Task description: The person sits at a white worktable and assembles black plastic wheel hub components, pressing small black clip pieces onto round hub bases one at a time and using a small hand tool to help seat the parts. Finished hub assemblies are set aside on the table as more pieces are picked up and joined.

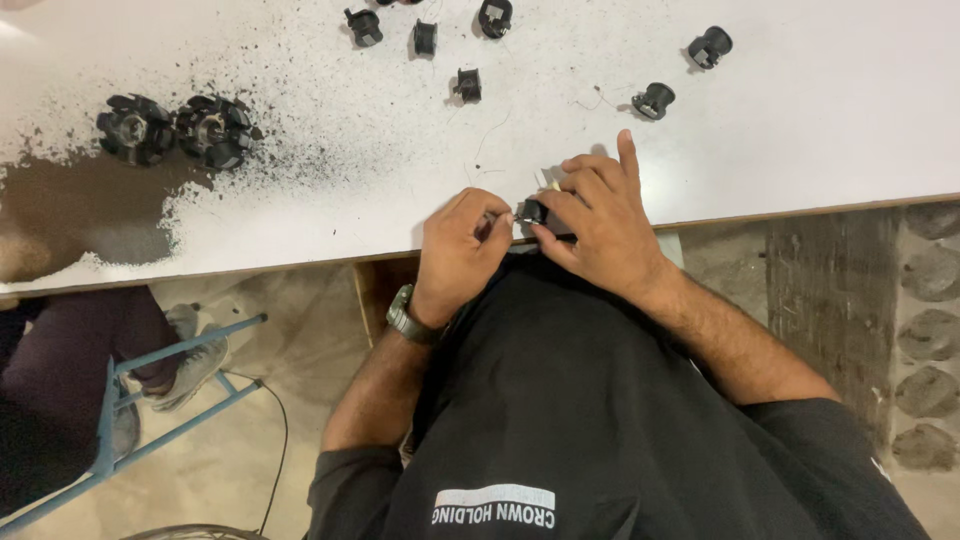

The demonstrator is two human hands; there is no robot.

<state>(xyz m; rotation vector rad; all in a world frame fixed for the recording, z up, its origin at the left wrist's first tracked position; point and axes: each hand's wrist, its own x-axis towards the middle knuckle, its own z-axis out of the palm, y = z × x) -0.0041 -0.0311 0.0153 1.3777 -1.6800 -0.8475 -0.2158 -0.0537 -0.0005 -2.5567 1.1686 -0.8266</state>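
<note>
Small black part (532,211) at table (800,120) near edge | pinched by right hand (600,225) | left hand (462,245) fingertips closed on its end | similar black parts (467,84) toward far edge.

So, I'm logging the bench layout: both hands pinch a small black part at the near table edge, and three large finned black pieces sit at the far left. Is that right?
Not quite. The head view shows two large finned black pieces at the far left, not three. The rest holds: the left hand and right hand pinch a small black part at the near edge of the white table.
</note>
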